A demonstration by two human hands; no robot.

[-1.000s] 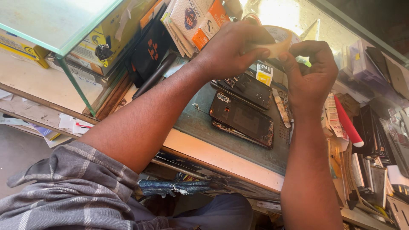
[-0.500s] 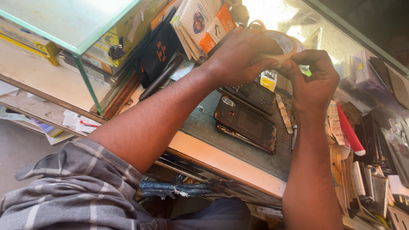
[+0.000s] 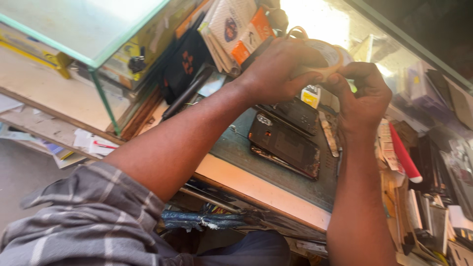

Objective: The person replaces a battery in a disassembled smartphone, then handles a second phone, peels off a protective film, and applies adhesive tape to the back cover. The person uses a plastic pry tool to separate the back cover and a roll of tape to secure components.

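Left hand (image 3: 276, 69): curled around a roll of tape (image 3: 329, 55), gripping it from the near side, raised above the bench (image 3: 256, 189).
Right hand (image 3: 362, 96): fingers pressed together, pinching at the roll's edge, seemingly on the tape's loose end; the end itself is hidden.
Below: two opened phones (image 3: 288, 143) lie dark and flat on the green mat (image 3: 236, 148), just under both hands.
Risk: the tape may tear crooked or stick to itself if pulled at an angle; a slipped roll would drop straight onto the exposed phones.
Surroundings: glass case (image 3: 74, 29) on the left, a red-handled tool (image 3: 404, 157) on the right.
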